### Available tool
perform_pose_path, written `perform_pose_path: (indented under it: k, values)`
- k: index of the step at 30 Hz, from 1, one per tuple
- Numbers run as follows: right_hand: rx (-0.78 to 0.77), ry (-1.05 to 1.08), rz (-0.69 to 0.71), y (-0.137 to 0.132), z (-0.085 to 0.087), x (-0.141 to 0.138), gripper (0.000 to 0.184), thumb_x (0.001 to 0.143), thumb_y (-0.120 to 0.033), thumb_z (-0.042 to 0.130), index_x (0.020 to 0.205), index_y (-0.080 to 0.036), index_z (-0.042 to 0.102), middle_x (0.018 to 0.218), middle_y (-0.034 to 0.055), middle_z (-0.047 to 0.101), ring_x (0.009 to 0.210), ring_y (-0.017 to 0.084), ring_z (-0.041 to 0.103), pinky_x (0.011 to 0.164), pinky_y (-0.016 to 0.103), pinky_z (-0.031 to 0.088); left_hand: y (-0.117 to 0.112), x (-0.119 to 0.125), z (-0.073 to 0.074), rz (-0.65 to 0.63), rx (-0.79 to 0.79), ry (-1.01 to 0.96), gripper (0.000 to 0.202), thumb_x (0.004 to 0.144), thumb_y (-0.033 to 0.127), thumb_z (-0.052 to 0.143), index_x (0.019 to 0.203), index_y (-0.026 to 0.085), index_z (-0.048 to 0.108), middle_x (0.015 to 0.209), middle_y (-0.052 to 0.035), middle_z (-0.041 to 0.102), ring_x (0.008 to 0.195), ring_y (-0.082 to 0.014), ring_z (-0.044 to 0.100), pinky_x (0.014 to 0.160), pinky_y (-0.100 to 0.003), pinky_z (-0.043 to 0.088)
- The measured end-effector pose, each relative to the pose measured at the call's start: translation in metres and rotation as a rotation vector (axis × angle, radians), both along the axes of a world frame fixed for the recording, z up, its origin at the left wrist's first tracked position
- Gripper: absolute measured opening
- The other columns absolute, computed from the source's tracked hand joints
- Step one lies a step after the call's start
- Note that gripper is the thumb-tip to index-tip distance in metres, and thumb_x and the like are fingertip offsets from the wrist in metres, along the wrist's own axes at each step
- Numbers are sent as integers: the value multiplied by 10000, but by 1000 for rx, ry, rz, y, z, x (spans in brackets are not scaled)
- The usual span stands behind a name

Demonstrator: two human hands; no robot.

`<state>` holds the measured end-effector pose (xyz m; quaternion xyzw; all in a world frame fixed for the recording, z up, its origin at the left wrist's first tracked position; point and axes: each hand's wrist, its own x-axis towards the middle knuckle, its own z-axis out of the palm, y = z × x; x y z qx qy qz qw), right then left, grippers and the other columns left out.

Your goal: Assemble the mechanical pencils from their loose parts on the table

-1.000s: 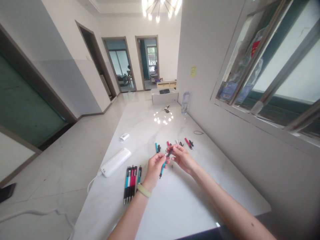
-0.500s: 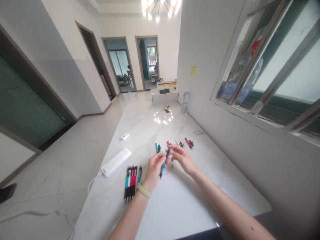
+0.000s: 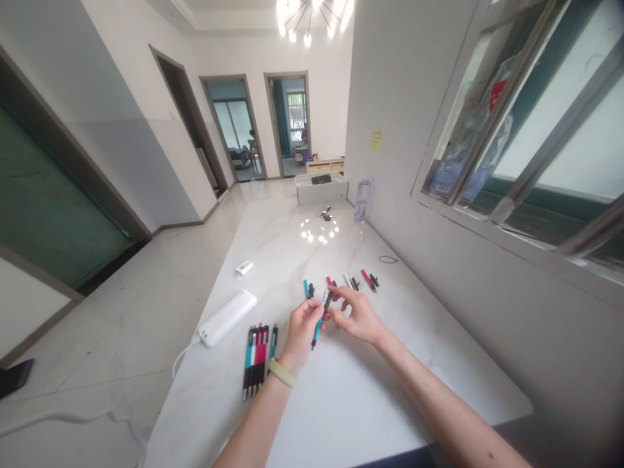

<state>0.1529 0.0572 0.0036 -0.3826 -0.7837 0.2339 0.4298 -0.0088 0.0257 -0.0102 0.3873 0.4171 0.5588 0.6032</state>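
My left hand [image 3: 303, 325] is closed around a blue and black pen [image 3: 316, 330], which slants with its blue end toward me. My right hand [image 3: 358, 315] has its thumb and index finger at the pen's upper black part. What lies between those fingertips is partly hidden. Just beyond my hands lie separated pen parts: a blue barrel [image 3: 306, 288], a white barrel [image 3: 348, 281] and a red barrel [image 3: 367, 280], with black pieces beside them. Left of my left wrist several whole pens [image 3: 256, 361] lie side by side in a row.
A white power strip [image 3: 228, 317] and a small white adapter [image 3: 243, 268] lie along the table's left side. Farther off are keys [image 3: 326, 213], a clear bottle [image 3: 361, 201] by the wall and a white box [image 3: 319, 190]. A dark loop [image 3: 388, 259] lies at right.
My right hand has shifted slightly, with its fingers bent around the upper part of the pen. My left hand keeps its hold on the pen in nearly the same place.
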Motion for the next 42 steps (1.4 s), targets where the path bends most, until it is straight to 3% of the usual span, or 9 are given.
perform_pose_path:
  k: [14, 25, 29, 35, 42]
  values:
    - [35, -118, -18, 0, -2, 3, 396, 783, -257, 617, 1170, -171, 624, 891, 70, 673, 682, 169, 600, 676, 321, 517, 0, 0, -3, -3, 21, 41, 265, 758, 369, 719, 859, 145, 619, 746, -40, 686, 671, -140, 636, 581, -218, 454]
    - [66, -129, -3, 1, -4, 4, 361, 790, -240, 629, 1138, -144, 633, 897, 77, 689, 689, 159, 619, 696, 307, 524, 1, 0, -7, 3, 35, 64, 250, 780, 365, 704, 852, 142, 617, 773, -56, 693, 677, -141, 631, 572, -215, 446]
    - [73, -98, 16, 0, -1, 3, 378, 814, -262, 631, 1176, -155, 618, 918, 83, 687, 739, 171, 630, 684, 301, 530, 1, -1, -7, 4, 40, 62, 247, 786, 366, 699, 861, 144, 617, 770, -51, 686, 680, -139, 625, 578, -215, 448]
    - [50, -46, 55, -1, -2, 1, 555, 790, -344, 711, 1295, -178, 553, 999, 97, 680, 809, 190, 637, 660, 298, 544, 1, -1, -5, 6, 45, 72, 267, 767, 378, 712, 862, 146, 622, 784, -38, 681, 651, -121, 601, 590, -215, 452]
    - [68, -16, 74, -1, -6, -2, 565, 824, -303, 676, 1355, -208, 508, 1014, 94, 668, 853, 196, 633, 652, 302, 546, 1, -1, -4, 30, 37, 74, 264, 759, 379, 718, 857, 150, 631, 768, -22, 658, 669, -123, 599, 599, -216, 460]
